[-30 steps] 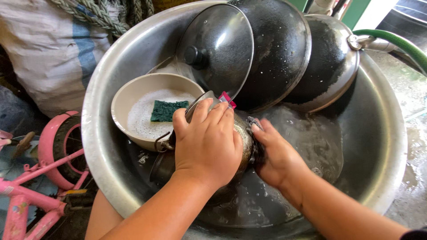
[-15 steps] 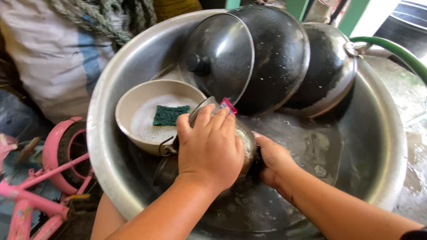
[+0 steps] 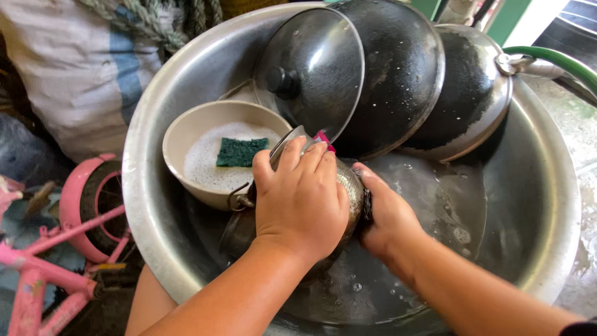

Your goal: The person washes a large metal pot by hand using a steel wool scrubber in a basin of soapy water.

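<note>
Most of the small metal pot [image 3: 348, 186] is covered by the left hand [image 3: 301, 199], so its shape cannot be fully made out. The fingertips of the right hand [image 3: 385, 214] are hidden behind it. The near rim of the large basin [image 3: 149, 186] is cut off by the bottom edge. The pink bicycle [image 3: 56, 249] is cropped at the left edge.

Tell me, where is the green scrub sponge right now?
In the head view, the green sponge lies in soapy foam inside the beige bowl, at the left of the big metal basin, just beyond the left hand.
</note>
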